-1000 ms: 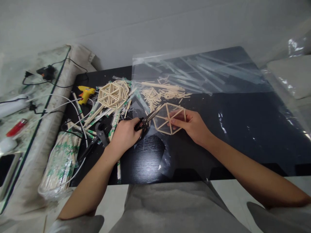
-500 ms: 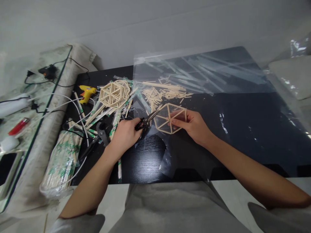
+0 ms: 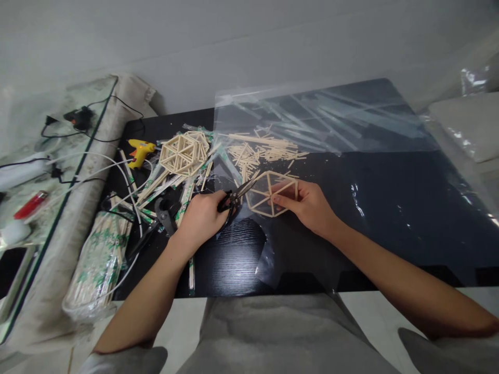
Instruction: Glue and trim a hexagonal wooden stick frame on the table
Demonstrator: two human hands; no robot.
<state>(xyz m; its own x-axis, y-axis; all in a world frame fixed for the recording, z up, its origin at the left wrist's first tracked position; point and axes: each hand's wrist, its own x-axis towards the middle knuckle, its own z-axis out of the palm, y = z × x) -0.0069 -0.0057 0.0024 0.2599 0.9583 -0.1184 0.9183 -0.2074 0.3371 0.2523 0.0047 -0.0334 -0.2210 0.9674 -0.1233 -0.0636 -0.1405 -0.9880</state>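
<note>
Black scissors [image 3: 235, 196] are gripped by my left hand [image 3: 205, 212], their blades slightly apart and pointing toward the upper right. The blade tips are at the left edge of a wooden stick frame [image 3: 272, 194], a polygon with spokes and clear film across it. My right hand [image 3: 307, 202] pinches this frame at its right side, thumb on top and fingers seen through the film. Behind the frame is a pile of short wooden sticks [image 3: 276, 148]. Several similar frames [image 3: 183, 153] lie stacked at the left.
A yellow glue gun [image 3: 140, 152], black pliers [image 3: 164, 215] and wrapped chopsticks [image 3: 99, 254] are on the left, with white cables across them. Clear plastic sheet [image 3: 370, 122] covers the right of the black table [image 3: 237, 259]. A red lighter [image 3: 31, 204] is on the glass surface.
The frame and my right hand have shifted very slightly left. My left hand keeps its hold on the scissors, and the whole view has dropped a little.
</note>
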